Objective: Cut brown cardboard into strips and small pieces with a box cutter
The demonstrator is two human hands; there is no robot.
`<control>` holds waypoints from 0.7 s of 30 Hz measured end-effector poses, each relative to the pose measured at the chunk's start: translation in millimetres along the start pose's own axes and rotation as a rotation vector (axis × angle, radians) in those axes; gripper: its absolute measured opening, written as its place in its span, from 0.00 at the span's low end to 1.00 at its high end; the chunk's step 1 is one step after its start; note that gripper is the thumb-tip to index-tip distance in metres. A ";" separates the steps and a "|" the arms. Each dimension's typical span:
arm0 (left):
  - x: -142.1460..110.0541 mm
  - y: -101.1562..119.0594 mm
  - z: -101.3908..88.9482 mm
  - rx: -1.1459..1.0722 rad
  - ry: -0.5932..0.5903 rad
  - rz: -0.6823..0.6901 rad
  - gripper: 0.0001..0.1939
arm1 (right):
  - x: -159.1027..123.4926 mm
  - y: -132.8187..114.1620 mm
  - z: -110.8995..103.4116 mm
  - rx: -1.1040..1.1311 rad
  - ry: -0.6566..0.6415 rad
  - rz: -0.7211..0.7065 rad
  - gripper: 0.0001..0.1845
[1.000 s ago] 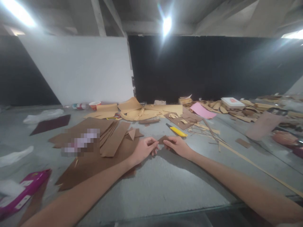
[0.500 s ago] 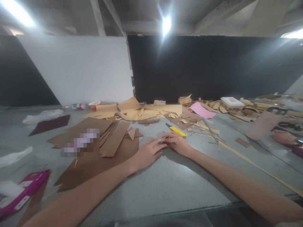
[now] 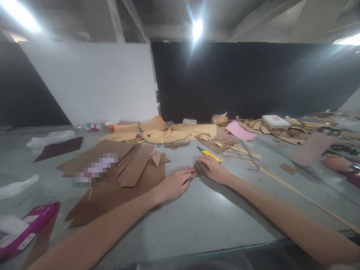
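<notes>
Both my hands rest on the grey table top (image 3: 213, 221), close together. My left hand (image 3: 176, 183) lies flat with its fingers stretched out; the fingertips touch a small dark brown cardboard piece (image 3: 199, 167). My right hand (image 3: 213, 169) is curled over that piece and holds it against the table, so most of it is hidden. A yellow utility knife (image 3: 210, 155) lies just beyond my right hand.
Large brown cardboard sheets (image 3: 112, 180) spread out to the left of my hands. Tan offcuts (image 3: 168, 133), a pink sheet (image 3: 240, 131) and a white box (image 3: 275, 120) lie further back. A long thin strip (image 3: 295, 191) runs down the right. A magenta box (image 3: 28, 228) sits near left.
A second ago both hands pinched the small brown piece, lifted slightly. They have since lowered it, and my left fingers have flattened out while my right hand covers it.
</notes>
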State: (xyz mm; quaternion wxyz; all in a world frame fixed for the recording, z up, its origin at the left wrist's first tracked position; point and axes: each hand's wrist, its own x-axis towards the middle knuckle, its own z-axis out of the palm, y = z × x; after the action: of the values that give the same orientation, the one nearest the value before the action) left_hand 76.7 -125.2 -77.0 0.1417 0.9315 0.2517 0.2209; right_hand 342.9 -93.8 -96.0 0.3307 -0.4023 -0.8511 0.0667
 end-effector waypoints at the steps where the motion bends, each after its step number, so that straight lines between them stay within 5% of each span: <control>1: 0.2 0.2 0.0 -0.017 -0.002 -0.009 0.19 | 0.0 -0.7 -1.7 0.001 -0.009 -0.008 0.17; 9: 5.5 7.5 -6.1 -0.100 0.007 -0.061 0.22 | -2.7 -14.3 -18.9 -0.125 -0.180 -0.112 0.14; 21: 9.4 -18.4 -8.6 -0.141 -0.049 -0.018 0.22 | -6.2 -13.3 -16.5 -0.177 -0.238 -0.067 0.19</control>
State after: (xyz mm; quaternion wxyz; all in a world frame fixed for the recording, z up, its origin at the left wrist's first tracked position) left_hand 72.4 -103.5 -73.3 0.2150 0.9221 0.2405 0.2137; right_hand 347.3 -109.8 -81.3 0.1927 -0.3903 -0.8999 0.0275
